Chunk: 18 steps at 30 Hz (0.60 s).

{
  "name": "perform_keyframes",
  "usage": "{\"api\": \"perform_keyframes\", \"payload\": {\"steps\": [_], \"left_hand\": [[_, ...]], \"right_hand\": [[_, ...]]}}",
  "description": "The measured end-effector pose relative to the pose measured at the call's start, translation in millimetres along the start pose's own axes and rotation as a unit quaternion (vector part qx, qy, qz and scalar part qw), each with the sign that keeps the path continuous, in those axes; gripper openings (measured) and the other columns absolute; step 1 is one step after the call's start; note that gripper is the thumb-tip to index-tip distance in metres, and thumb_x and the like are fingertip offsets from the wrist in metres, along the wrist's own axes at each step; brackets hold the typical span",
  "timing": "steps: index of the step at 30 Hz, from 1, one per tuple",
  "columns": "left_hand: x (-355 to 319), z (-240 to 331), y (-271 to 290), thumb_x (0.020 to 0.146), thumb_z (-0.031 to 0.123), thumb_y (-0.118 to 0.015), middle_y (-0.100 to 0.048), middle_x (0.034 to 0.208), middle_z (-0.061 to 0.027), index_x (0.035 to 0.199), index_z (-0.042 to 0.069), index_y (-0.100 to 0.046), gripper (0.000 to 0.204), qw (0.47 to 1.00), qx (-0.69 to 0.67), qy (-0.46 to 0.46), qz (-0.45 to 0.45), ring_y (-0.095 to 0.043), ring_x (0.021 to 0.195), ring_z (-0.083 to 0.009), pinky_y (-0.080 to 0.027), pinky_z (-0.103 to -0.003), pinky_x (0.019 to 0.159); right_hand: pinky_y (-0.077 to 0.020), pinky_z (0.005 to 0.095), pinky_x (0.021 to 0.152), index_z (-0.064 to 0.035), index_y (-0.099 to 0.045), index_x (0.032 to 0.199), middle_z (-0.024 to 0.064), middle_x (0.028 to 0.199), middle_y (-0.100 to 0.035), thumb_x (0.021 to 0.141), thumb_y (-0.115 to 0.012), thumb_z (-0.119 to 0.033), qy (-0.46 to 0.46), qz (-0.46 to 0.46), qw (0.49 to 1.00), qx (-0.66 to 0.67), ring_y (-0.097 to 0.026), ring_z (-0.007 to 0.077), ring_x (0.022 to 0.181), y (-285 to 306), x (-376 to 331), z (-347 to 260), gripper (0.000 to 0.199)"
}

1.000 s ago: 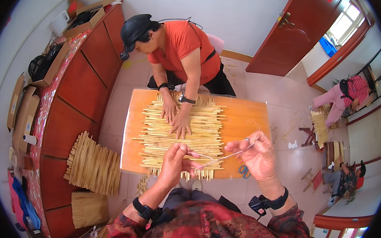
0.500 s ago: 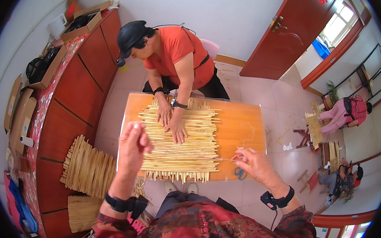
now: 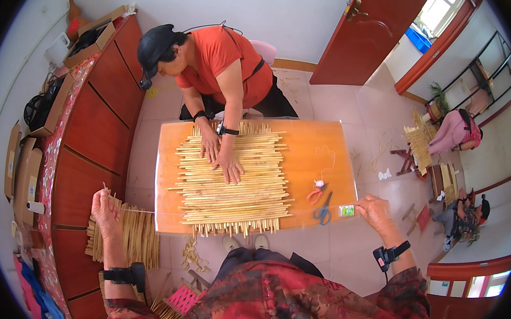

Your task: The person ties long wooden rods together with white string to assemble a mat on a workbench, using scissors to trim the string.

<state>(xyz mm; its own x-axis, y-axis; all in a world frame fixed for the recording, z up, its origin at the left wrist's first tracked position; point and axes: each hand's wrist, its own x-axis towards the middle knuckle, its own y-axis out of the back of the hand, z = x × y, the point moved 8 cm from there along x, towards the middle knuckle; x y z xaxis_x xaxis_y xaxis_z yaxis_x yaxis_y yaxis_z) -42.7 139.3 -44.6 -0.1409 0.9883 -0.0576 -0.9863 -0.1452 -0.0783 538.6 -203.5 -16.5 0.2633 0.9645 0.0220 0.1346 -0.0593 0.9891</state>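
Observation:
A thin pale string point(image 3: 171, 215) runs taut across the near part of a bundle of straw-coloured stalks point(image 3: 235, 199) on the wooden table point(image 3: 310, 145). Its left end is pinched in my left hand point(image 3: 106, 213), out past the table's left edge. My right hand point(image 3: 374, 212), just beyond the right edge, has its fingers closed on the other end. Most stalks lie crosswise, over others whose ends stick out at the near and far sides. Opposite me, a co-worker in an orange shirt presses both flat hands point(image 3: 230, 168) on the stalks.
Right of the stalks lie blue-handled scissors point(image 3: 322, 215), a red-handled tool point(image 3: 314, 194) and a small green-and-white box point(image 3: 347, 210). A red cabinet point(image 3: 89, 165) stands left, with stalk mats point(image 3: 137, 234) beside it. Two people sit far right near more stalks point(image 3: 418, 144).
My hands have spread apart, the left moving left off the stalks and the right moving right past the table edge. The string now stretches between them. The small box has come into sight.

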Motion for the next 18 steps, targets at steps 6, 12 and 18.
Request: {"api": "perform_keyframes", "payload": {"steps": [6,12,18], "left_hand": [[-14,7,8,0.089,0.022,-0.047,-0.031,0.052,0.0068,0.08,0.011,-0.05,0.015,1.0,0.026,-0.012,-0.013,-0.026,0.041,-0.0012,-0.024,-0.017,0.035],[-33,39,-20,0.089,0.019,-0.047,-0.031,0.054,0.0073,0.077,0.011,-0.049,0.015,0.988,0.131,-0.037,-0.078,-0.026,0.043,0.0007,-0.023,-0.015,0.036],[-45,63,-20,0.086,0.009,-0.049,-0.038,0.058,0.0017,0.078,0.005,-0.051,0.009,0.902,0.394,-0.15,-0.096,-0.035,0.05,-0.0037,-0.031,-0.021,0.044]], "right_hand": [[-0.046,0.0357,0.057,-0.01,-0.058,0.074,0.0063,0.07,-0.055,0.068,-0.064,-0.01,-0.059,0.008,0.998,-0.002,-0.056,0.0268,0.065,-3,-13,6,0.008],[-0.0463,0.0354,0.057,-0.0102,-0.057,0.072,0.0047,0.071,-0.056,0.067,-0.065,-0.009,-0.111,0.059,0.992,0.009,-0.057,0.026,0.065,-3,-23,25,0.009],[-0.0462,0.0353,0.058,-0.0104,-0.055,0.072,0.0045,0.075,-0.057,0.067,-0.065,-0.01,-0.131,0.055,0.99,-0.018,-0.058,0.0254,0.067,-8,-19,29,0.011]]}}
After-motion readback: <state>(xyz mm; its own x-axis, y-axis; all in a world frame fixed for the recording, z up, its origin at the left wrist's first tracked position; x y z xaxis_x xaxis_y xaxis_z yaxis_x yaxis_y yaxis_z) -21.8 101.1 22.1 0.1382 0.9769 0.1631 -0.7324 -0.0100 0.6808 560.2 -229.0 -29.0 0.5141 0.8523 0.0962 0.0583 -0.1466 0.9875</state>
